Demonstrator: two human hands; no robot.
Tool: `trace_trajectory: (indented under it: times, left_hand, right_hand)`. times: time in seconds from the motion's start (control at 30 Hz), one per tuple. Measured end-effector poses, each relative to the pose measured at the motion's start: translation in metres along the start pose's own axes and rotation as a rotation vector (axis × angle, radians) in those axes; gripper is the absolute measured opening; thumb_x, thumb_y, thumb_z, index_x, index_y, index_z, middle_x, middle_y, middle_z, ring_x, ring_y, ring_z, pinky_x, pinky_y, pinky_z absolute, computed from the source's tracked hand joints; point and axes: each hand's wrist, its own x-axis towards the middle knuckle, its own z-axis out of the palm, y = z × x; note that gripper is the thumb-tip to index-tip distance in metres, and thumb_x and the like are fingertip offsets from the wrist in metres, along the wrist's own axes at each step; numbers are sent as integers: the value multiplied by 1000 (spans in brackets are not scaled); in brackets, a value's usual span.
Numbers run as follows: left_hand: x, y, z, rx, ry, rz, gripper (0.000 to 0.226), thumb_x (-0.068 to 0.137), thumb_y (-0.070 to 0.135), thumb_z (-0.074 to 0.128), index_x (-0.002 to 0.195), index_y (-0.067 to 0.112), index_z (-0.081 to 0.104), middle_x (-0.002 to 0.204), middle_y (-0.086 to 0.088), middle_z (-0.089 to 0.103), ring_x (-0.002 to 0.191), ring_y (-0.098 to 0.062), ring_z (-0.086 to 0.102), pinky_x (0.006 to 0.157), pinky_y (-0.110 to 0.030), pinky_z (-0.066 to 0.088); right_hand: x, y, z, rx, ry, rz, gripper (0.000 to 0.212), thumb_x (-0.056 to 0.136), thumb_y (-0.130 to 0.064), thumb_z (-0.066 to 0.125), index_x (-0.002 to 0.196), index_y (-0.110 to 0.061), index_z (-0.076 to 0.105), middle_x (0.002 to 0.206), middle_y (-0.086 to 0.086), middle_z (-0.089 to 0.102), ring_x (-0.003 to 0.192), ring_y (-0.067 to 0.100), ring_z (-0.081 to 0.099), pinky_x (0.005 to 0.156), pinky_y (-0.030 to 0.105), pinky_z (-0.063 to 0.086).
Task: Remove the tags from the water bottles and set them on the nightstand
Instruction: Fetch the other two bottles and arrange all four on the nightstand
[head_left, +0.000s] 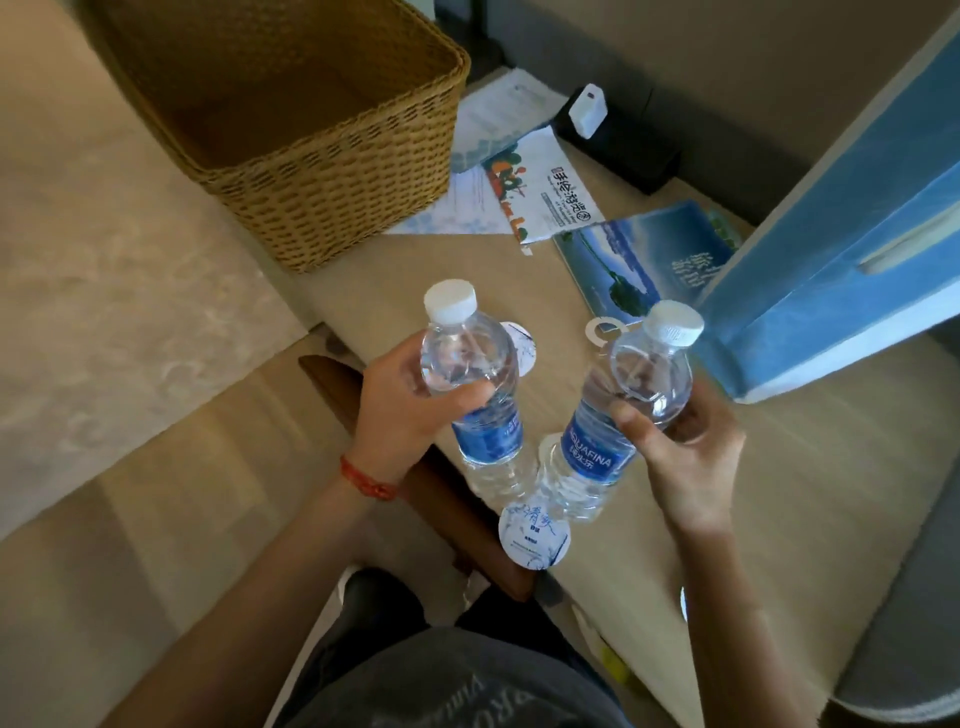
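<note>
Both clear plastic water bottles, left (470, 384) and right (631, 410), gripped in curled fingers (470, 392), round white paper tags (534, 535) off on beige table (701, 519), bottles unplaced

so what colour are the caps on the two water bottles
Both caps are white, on the left bottle and the right bottle; the head view shows it clearly.

Two clear plastic water bottles are held upright side by side over the pale wooden bench (675, 519), the left bottle (470, 384) in the left hand (405, 410), the right bottle (618, 415) in the right hand (685, 457). A round white paper tag (535, 535) is seen in front of the bottles; another round tag (519, 345) lies behind the left bottle. Farther back, a woven wicker basket (311, 156) is placed at the left, printed paper leaflets (524, 187) beside it, and a blue booklet (639, 260) to their right.
</note>
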Motion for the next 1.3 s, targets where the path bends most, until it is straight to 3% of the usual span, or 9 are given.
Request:
trace_trajectory:
  times: [0.17, 0.23, 0.33, 0.47, 0.53, 0.67, 0.83, 1.0, 1.3]
  left_hand:
    - [-19, 9, -44, -39, 118, -40, 35, 61, 1, 76, 93, 12, 64, 75, 14, 72, 75, 1, 65, 67, -15, 50]
    - [-30, 12, -67, -61, 172, -57, 36, 61, 8, 77, 95, 7, 65, 77, 8, 72, 77, -5, 66, 68, -20, 51]
    - [-49, 11, -106, -110, 258, -78, 34, 56, 34, 72, 87, 21, 66, 76, 14, 73, 76, -2, 67, 64, -14, 51]
    - [-81, 7, -165, -161, 418, -121, 37, 53, 42, 70, 86, 24, 67, 75, 15, 73, 74, -3, 67, 61, -16, 52]
    - [-100, 5, -198, -172, 489, -128, 37, 54, 43, 70, 86, 23, 69, 75, 12, 73, 74, -6, 68, 62, -18, 52]
    - [-141, 1, -262, -201, 586, -136, 34, 62, 29, 74, 92, 14, 67, 75, 9, 73, 74, -8, 67, 61, -18, 52]
    - [-194, -4, -333, -253, 673, -170, 44, 60, 33, 75, 97, 12, 67, 89, -4, 71, 83, -18, 68, 68, -25, 54]
    - [-239, -4, -383, -228, 851, -167, 35, 58, 35, 70, 87, 16, 68, 74, 6, 73, 73, -10, 68, 60, -19, 53]
    - [-313, -2, -450, -144, 1222, -113, 24, 55, 30, 81, 73, 20, 70, 69, 8, 73, 66, -7, 68, 57, -17, 52]
  right_hand:
    - [2, -18, 39, 13, -155, 18, 33, 60, -33, 72, 91, -26, 66, 85, -18, 73, 81, 3, 69, 67, 16, 52]
    - [-2, -22, 59, 15, -211, 46, 29, 57, -36, 73, 86, -31, 69, 82, -17, 73, 78, 4, 69, 64, 15, 52]
    - [-13, -27, 94, 10, -291, 80, 29, 56, -38, 72, 84, -29, 70, 80, -13, 74, 77, 7, 70, 63, 17, 53]
    - [-39, -37, 149, -12, -374, 83, 30, 55, -37, 70, 84, -29, 68, 76, -18, 73, 72, 0, 68, 57, 9, 49]
    - [-56, -38, 177, -9, -417, 94, 21, 61, -29, 74, 80, -33, 68, 75, -20, 72, 71, -2, 68, 56, 7, 48]
    - [-92, -44, 240, -44, -509, 106, 18, 71, -35, 73, 82, -48, 67, 84, -25, 71, 81, 1, 68, 58, 8, 49]
    - [-135, -48, 318, -9, -650, 119, 29, 64, -41, 73, 93, -36, 70, 95, -7, 74, 88, 16, 70, 71, 29, 57]
    - [-165, -52, 386, -32, -825, 65, 24, 76, -13, 70, 89, -32, 63, 81, -24, 72, 78, -2, 68, 60, 8, 49]
    - [-209, -55, 509, -17, -1150, 92, 22, 73, -7, 70, 79, -27, 62, 66, -27, 69, 63, -8, 65, 50, 5, 46]
